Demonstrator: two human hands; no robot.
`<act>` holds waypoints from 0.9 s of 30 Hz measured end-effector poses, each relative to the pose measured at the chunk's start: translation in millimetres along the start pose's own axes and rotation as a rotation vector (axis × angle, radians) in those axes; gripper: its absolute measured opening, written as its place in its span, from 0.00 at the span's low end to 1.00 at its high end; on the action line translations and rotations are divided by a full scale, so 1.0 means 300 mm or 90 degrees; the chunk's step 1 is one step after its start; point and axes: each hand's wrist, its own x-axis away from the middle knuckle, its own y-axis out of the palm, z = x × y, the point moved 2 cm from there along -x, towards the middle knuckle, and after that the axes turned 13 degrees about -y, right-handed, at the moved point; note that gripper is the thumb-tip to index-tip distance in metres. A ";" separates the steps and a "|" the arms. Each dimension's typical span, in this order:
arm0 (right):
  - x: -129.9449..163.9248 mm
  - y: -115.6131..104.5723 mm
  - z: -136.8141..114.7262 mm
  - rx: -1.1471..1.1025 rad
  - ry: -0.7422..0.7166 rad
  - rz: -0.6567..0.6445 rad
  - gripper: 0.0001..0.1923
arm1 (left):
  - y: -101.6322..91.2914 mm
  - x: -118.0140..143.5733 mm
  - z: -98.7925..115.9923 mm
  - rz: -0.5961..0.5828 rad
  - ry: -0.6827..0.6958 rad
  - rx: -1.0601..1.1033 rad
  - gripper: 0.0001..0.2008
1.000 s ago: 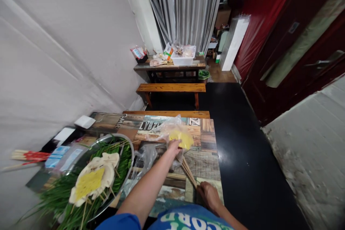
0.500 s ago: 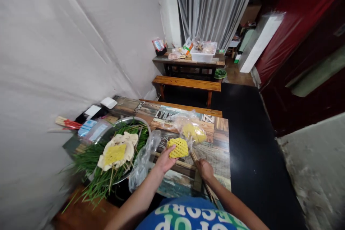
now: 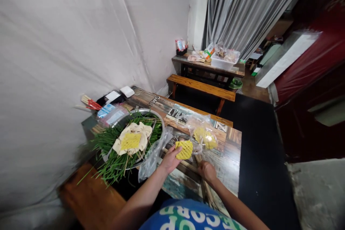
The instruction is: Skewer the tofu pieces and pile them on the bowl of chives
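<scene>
**Q:** While the person sits at the patterned table, what does each hand grasp?

**A:** Left hand: fingers curled around a yellow lattice-cut piece, raised just above the table surface, between the metal basin and the clear bag. Right hand: clenched around a bundle of bamboo skewers, which runs back toward the person's body and whose far tips reach toward the bag.

**Q:** What does the clear bag contain?

**A:** More yellow pieces of the same kind. The bag lies on the table just beyond both hands, its mouth crumpled.

**Q:** What is in the basin?

**A:** Green chives, which spill over the near rim. On top lie pale flat sheets on sticks and one yellow lattice piece. A second, emptier plastic bag hangs off the basin's near edge, beside the left forearm.

**Q:** What else is present?

**A:** Red-wrapped chopsticks and small packets lie at the wall side of the table. A wooden bench and a second table with a white tub stand farther back, near the grey curtain.
</scene>
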 end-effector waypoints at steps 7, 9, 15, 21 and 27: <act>0.000 -0.059 -0.027 -0.089 -0.037 0.097 0.10 | -0.078 -0.068 -0.005 0.100 -0.005 0.027 0.12; -0.017 -0.073 -0.017 -0.117 -0.035 0.107 0.11 | -0.082 -0.105 -0.004 0.127 -0.005 0.019 0.11; -0.028 -0.095 -0.006 -0.194 -0.059 0.082 0.10 | 0.041 -0.285 0.031 0.068 -0.013 -0.023 0.14; 0.049 -0.157 -0.027 -0.222 -0.117 0.080 0.11 | 0.143 -0.581 -0.024 0.093 -0.067 -0.064 0.15; 0.085 -0.257 -0.040 -0.239 -0.151 0.166 0.04 | 0.118 -0.690 -0.136 0.165 -0.083 -0.132 0.18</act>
